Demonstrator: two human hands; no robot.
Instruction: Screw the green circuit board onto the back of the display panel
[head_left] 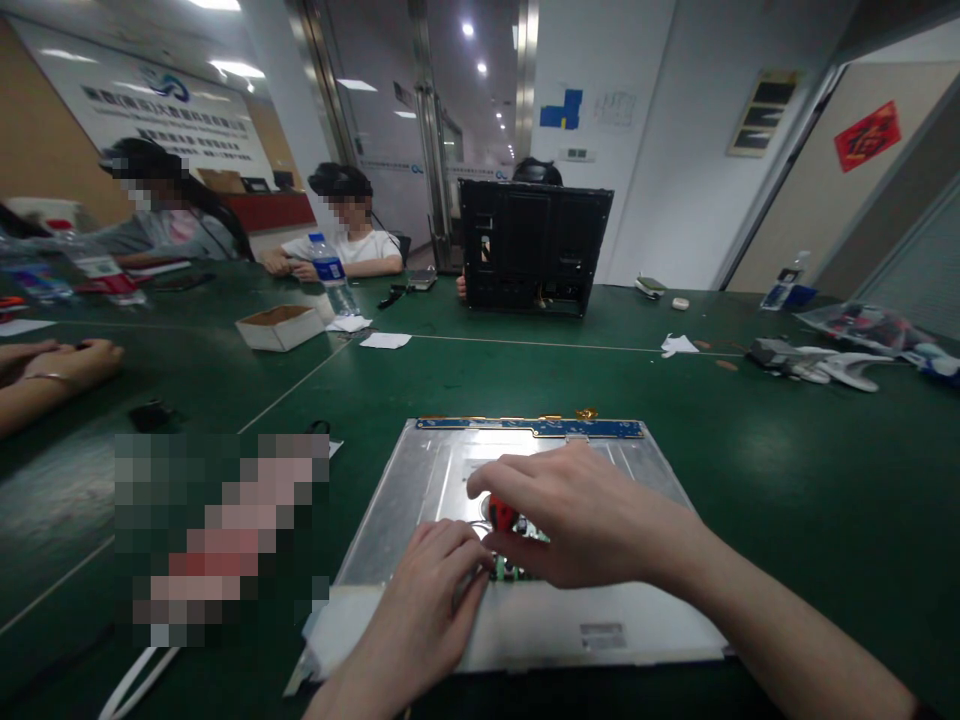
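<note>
A flat silver metal display panel (382, 515) lies on the green table in front of me, with a blue circuit strip (480, 428) along its far edge. My right hand (581, 510) is over the panel's middle, its thumb and fingers closed around a red-and-black screwdriver (501, 513) whose lower end is hidden. Beneath this hand, part of a green circuit board (510, 568) shows. My left hand (435, 575) rests on the panel just left of the board, fingers bent and thumb drawn to the index finger; what lies between their tips is hidden.
Beyond the panel, a black monitor housing (536, 250) stands upright, held by a person behind it. A white open box (277, 328) and a water bottle (334, 275) are farther left. Another person's hands (64, 370) rest at the left. White cables (139, 680) lie nearby.
</note>
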